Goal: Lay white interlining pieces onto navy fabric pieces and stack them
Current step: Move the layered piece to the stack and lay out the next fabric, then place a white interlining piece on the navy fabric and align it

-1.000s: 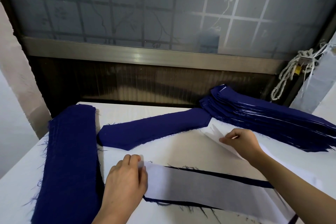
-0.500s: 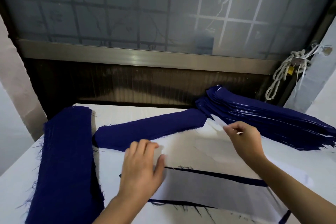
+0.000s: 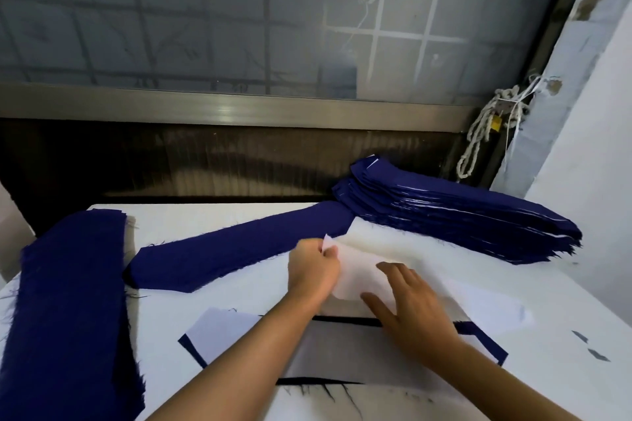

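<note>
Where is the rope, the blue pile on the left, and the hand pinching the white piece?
rope (image 3: 478,135): head view, on its hanging coils.
blue pile (image 3: 68,301): head view, middle of its top.
left hand (image 3: 313,272): head view, its back, pinching the white piece (image 3: 355,277).

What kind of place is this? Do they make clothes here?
Probably a small sewing workshop. Cut navy pieces lie in a tall stack and a second stack on a white table, and the left hand pinches thin white interlining.
</note>
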The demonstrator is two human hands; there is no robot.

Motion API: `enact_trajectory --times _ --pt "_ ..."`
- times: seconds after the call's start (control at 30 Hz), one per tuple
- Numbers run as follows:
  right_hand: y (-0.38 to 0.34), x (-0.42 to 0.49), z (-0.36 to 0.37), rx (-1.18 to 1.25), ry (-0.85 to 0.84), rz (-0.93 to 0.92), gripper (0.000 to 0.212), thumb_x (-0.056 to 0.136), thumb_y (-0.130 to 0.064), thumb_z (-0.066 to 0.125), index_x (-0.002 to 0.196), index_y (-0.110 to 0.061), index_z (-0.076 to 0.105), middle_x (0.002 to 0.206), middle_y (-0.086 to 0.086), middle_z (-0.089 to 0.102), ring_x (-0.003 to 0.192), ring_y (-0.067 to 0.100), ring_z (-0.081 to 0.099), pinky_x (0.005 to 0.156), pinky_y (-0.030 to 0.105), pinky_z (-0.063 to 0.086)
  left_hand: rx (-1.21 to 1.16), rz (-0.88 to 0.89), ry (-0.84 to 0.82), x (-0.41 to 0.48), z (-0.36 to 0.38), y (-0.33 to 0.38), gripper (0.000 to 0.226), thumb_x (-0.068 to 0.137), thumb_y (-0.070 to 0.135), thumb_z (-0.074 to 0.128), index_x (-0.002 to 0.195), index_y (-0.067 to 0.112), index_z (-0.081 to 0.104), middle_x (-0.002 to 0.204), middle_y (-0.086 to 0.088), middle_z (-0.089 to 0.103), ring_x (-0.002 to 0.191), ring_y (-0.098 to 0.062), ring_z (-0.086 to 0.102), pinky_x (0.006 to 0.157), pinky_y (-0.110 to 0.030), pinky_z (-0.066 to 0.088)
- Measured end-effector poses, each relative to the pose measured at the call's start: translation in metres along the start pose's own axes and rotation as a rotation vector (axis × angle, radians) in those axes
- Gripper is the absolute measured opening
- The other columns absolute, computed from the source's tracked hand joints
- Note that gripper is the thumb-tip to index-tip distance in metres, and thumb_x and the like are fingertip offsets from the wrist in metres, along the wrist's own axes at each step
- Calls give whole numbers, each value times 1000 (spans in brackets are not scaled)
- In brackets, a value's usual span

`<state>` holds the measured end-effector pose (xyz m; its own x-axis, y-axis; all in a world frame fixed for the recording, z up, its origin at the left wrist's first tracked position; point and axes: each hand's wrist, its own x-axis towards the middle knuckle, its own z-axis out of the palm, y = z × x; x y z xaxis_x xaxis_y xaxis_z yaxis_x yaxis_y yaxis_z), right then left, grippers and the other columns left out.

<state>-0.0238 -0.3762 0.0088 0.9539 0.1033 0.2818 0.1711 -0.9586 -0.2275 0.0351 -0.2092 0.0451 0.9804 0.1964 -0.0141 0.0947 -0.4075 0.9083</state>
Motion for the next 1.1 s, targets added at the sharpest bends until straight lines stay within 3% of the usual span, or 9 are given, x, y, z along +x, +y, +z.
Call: enact_trajectory --times 0.07,0.17,0.4,0.47,0.53,0.63,0.77,0.87,1.1 --pt "22 -7 -2 -59 -12 88 81 84 -76 8 144 -29 32 146 -7 43 128 14 46 106 32 38 12 138 79 -2 -15 -7 35 96 15 54 63 8 42 58 -1 41 54 -16 41 50 -27 29" --pt "51 -7 -12 -104 22 181 77 88 -69 13 146 -23 33 148 -2 43 131 18 44 110 34 34 40 263 201 3 -34 -1 37 97 14 53 63 6 42 56 -3 42 55 -18 40 52 -30 29" --pt "30 27 -38 312 13 155 74 89 -42 66 150 -31 27 155 -8 32 140 18 31 117 44 29 98 780 194 -10 -56 28 16 98 13 59 93 9 74 78 -3 71 75 -20 67 67 -39 58" --pt "11 41 -43 425 -13 115 71 84 -29 76 144 -33 39 148 -11 41 135 15 37 114 44 34 138 952 216 -15 -57 36 20 89 -2 63 98 8 77 82 -3 74 76 -21 68 66 -39 58" --pt "2 51 -45 473 -34 88 43 82 -19 77 121 -29 62 121 -7 63 112 15 56 101 40 46 140 1011 239 -15 -60 41 34 81 -11 62 103 10 77 78 -2 71 70 -22 66 59 -39 55" --pt "10 55 -47 375 -38 113 6 85 -17 71 89 -19 73 88 0 71 86 21 63 83 38 51 137 950 253 -8 -71 40 38 81 -10 59 103 15 78 79 0 70 73 -24 64 59 -42 52" --pt "50 45 -54 141 -94 174 8 89 -20 67 82 -16 70 80 -1 68 81 23 61 77 38 49 42 708 304 6 -93 22 26 91 6 64 107 19 78 96 5 76 88 -10 66 75 -29 56" --pt "82 32 -68 146 -43 246 11 88 -19 70 77 -21 69 74 -3 66 73 18 59 67 33 45 -84 505 263 17 -105 7 15 95 23 66 102 22 79 88 23 73 87 5 64 75 -14 48" --pt "115 24 -103 155 191 225 15 88 -17 71 99 -9 77 112 3 71 101 24 65 92 40 48 -163 401 265 24 -123 -5 15 90 28 71 77 35 71 77 31 67 80 17 59 67 -14 41"
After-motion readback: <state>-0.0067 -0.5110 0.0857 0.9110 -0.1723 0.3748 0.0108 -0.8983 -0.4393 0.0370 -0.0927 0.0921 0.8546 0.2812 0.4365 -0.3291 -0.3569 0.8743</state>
